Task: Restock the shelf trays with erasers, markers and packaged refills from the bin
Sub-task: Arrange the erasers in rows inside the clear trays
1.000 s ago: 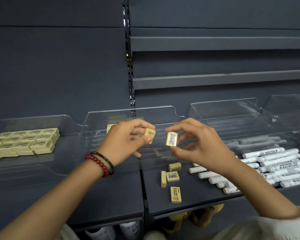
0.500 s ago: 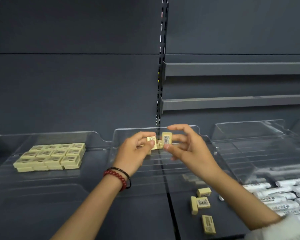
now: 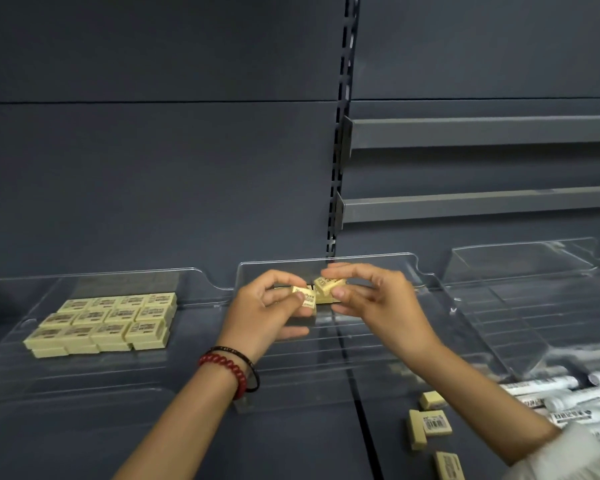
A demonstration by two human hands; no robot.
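Observation:
My left hand (image 3: 267, 311) pinches a small yellow eraser (image 3: 307, 296) between thumb and fingers. My right hand (image 3: 371, 299) pinches a second yellow eraser (image 3: 328, 285) right beside it. Both hands hover low over the back of the middle clear tray (image 3: 326, 372). At least one more eraser lies in that tray just behind the two held ones, mostly hidden. A neat block of stacked yellow erasers (image 3: 104, 320) fills the left clear tray (image 3: 11, 375). Several loose erasers (image 3: 430, 424) lie on the dark shelf at the lower right.
White markers (image 3: 568, 393) lie piled at the far right, partly under a third clear tray (image 3: 534, 306). Two grey shelf rails (image 3: 482, 133) stick out of the dark back wall above. A slotted upright (image 3: 340, 150) runs down the wall behind my hands.
Both hands have carried their erasers forward and down into the back of the middle tray, and the erasers have been turned flatter. The view has shifted right and closer to the shelf.

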